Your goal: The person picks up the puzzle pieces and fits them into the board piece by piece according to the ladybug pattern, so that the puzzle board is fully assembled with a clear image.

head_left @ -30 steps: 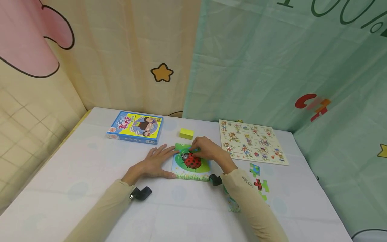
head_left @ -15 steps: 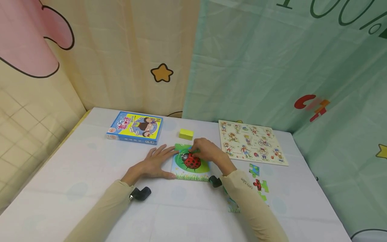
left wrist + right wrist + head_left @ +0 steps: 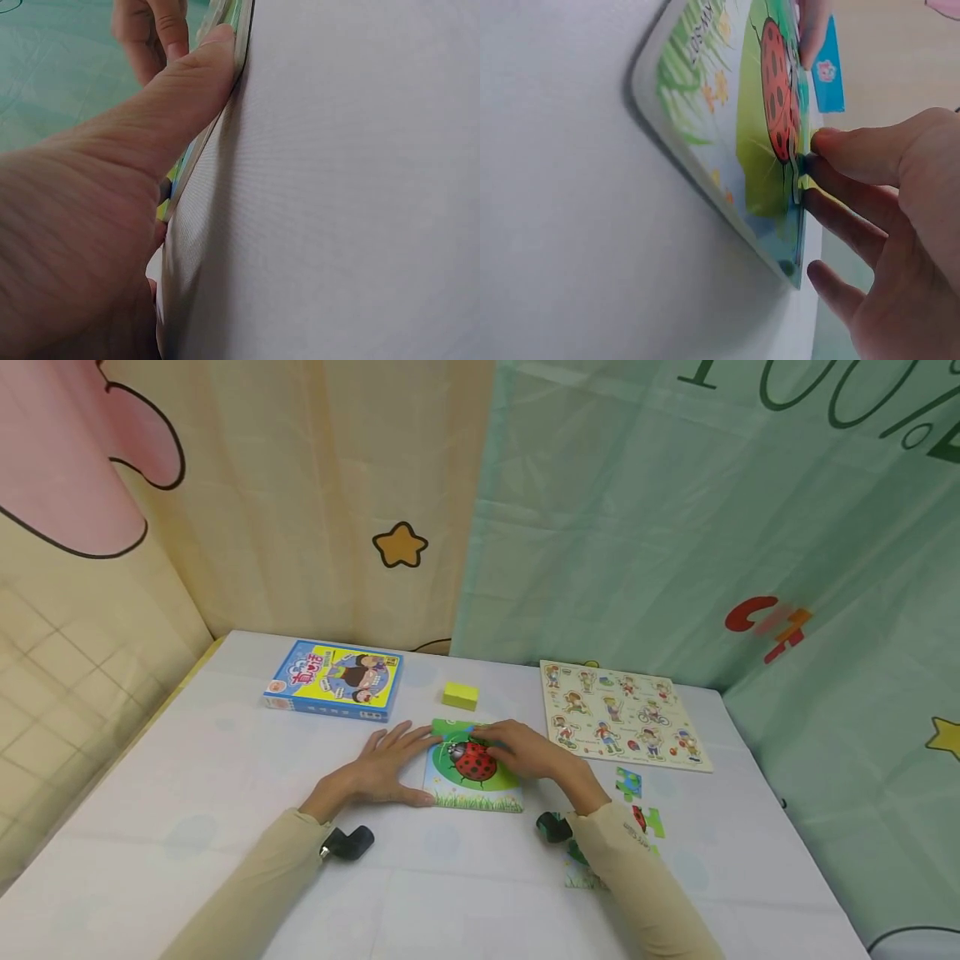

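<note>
A ladybug jigsaw puzzle (image 3: 480,800) lies flat on the white table in the head view. My left hand (image 3: 381,768) is spread at its left side, with the thumb (image 3: 202,64) along the board's edge in the left wrist view. Over the puzzle's upper right part reaches my right hand (image 3: 521,750), its fingertips at the top of the ladybug. The right wrist view shows those fingers (image 3: 847,221) loosely extended at a puzzle piece (image 3: 796,180) whose edge stands slightly proud of the picture. Part of the board's upper right corner is hidden beneath the right hand.
Loose puzzle pieces (image 3: 628,782) lie right of the right forearm, near a second puzzle board (image 3: 588,878) partly covered by the sleeve. Behind stand a yellow block (image 3: 460,696) and a blue-yellow box (image 3: 337,681). A board of printed figures (image 3: 626,714) lies back right.
My right hand has lowered and flattened over the puzzle, its wrist shifting right and slightly nearer to me. The left hand has stayed in place.
</note>
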A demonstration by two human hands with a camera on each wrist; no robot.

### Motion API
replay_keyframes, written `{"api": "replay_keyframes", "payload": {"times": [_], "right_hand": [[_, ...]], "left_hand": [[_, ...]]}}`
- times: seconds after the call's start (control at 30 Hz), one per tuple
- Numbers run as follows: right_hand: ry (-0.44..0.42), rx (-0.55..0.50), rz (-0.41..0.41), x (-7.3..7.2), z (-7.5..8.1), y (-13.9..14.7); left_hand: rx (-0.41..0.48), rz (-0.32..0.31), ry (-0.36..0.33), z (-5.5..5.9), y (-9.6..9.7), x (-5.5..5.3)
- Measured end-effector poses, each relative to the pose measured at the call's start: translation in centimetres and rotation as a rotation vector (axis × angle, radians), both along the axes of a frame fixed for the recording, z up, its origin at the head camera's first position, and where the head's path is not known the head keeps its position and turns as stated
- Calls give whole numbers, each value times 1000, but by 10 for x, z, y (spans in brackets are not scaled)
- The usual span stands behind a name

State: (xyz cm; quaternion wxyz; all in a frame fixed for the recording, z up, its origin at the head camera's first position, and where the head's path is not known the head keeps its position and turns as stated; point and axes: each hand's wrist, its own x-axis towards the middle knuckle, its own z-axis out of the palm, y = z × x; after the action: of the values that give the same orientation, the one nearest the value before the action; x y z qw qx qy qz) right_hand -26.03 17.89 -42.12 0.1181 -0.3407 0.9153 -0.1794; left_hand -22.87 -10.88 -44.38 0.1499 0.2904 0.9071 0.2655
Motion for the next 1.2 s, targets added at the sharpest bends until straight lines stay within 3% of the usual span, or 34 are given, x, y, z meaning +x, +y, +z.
{"api": "replay_keyframes", "payload": {"times": [0.17, 0.33, 0.53, 0.7, 1.2], "right_hand": [[-54, -89, -5, -4, -2, 9], [-17, -125, -19, -5, -2, 16], [38, -169, -66, 8, 8, 33], [73, -152, -54, 20, 15, 55], [114, -114, -213, 54, 23, 125]], "left_hand": [[13, -11, 15, -4, 1, -1], [20, -14, 16, -8, 3, -1], [40, -21, 26, -10, 4, 0], [25, -15, 17, -9, 4, 1], [13, 0, 16, -5, -1, 0]]}}
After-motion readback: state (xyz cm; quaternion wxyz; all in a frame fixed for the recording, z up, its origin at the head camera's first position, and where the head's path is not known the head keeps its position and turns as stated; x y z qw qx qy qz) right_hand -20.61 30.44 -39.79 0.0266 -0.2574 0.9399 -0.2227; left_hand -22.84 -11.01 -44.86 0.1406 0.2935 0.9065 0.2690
